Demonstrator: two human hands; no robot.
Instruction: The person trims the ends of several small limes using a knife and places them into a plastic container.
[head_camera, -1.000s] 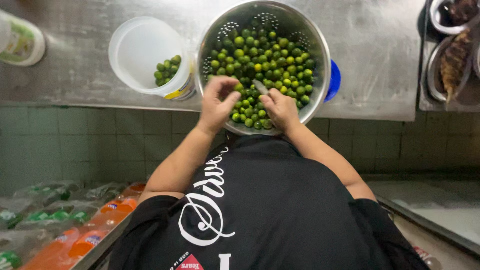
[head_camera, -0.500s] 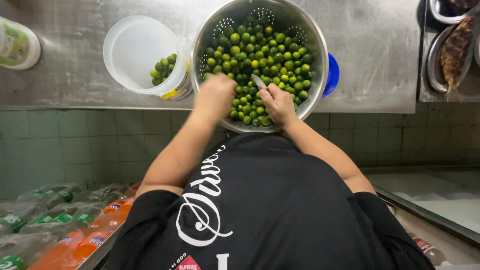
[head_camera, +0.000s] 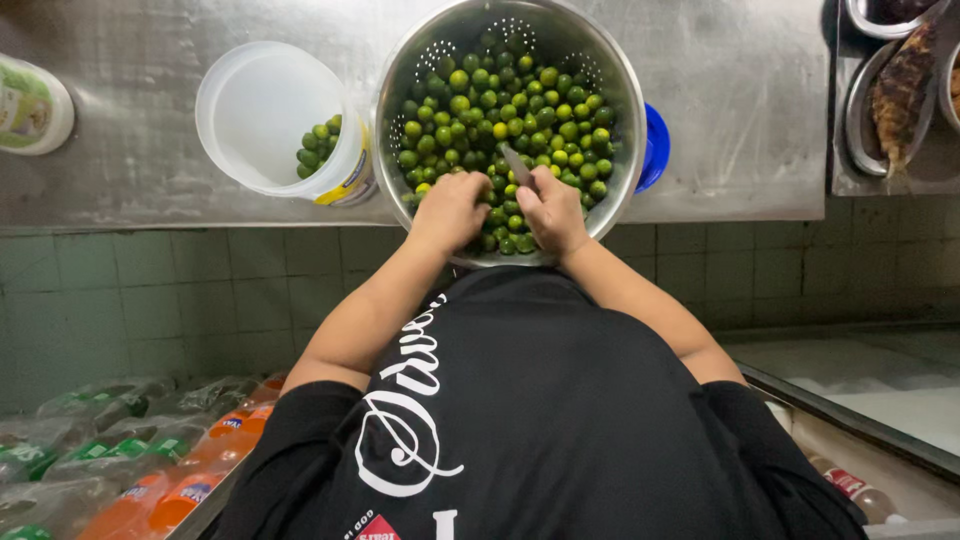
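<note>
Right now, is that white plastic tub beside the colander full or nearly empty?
Nearly empty. The white tub holds only a small cluster of green limes against one side; the rest of its inside shows bare white.

a yellow label (head_camera: 340, 185) wraps the white tub's base; shrink-wrapped packs of orange and green bottles (head_camera: 130, 460) lie lower left.

The perforated colander (head_camera: 400, 70) is shiny metal, its small green citrus fruits (head_camera: 500, 120) smooth and glossy. Left of the colander, a translucent white plastic tub (head_camera: 240, 110) sits on brushed, scuffed steel counter (head_camera: 740, 110). Among the colander's fruits, the right hand (head_camera: 552, 212) grips a dull metal knife blade (head_camera: 517, 166).
</note>
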